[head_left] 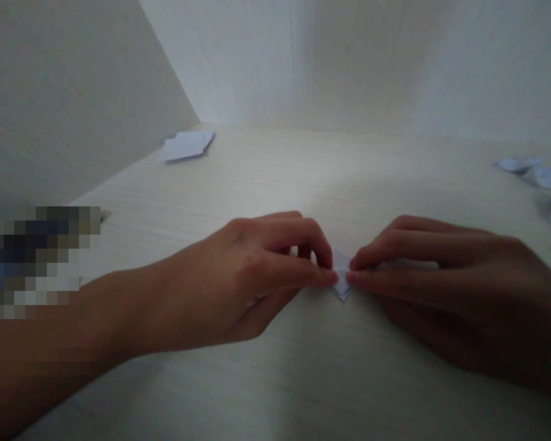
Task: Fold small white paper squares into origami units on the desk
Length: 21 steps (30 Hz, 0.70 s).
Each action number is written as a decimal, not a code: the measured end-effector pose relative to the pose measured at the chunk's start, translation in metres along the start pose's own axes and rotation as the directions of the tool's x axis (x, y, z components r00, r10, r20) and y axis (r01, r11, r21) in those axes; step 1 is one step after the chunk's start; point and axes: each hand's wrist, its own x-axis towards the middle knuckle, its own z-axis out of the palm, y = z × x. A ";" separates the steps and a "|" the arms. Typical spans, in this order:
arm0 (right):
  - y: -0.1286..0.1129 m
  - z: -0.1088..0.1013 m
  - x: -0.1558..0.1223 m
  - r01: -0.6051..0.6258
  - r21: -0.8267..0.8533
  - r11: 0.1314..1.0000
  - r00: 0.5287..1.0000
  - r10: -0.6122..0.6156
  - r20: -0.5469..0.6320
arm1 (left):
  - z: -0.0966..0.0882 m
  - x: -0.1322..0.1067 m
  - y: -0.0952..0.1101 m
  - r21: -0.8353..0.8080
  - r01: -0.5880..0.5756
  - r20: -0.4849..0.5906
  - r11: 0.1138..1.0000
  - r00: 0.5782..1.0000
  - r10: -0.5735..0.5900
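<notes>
the left hand (252, 269) and right hand (463, 288) share a small folded piece of white paper (343, 290), each grip clamped on one side of it, thumb against fingers, fingertips close together. the paper is between the hands over the pale wood-grain bench (275, 177), one corner pointing towards the person. white paper slips (183, 147) lie overlapped at far left; crumpled-looking folded papers (548, 177) sit at the right edge.
</notes>
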 end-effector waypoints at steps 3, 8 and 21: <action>0.000 0.000 0.001 0.011 0.000 1.000 1.000 -0.011 -0.004 | -0.001 -0.001 0.001 0.029 -0.025 0.018 0.999 1.000 0.025; 0.000 0.001 0.005 0.012 0.045 0.999 1.000 -0.011 -0.022 | -0.004 -0.001 0.006 0.040 -0.037 0.056 0.999 0.998 0.035; -0.007 0.000 -0.001 -0.031 0.047 0.998 0.999 0.030 0.022 | -0.008 -0.004 0.025 0.172 0.053 0.135 0.984 0.988 -0.077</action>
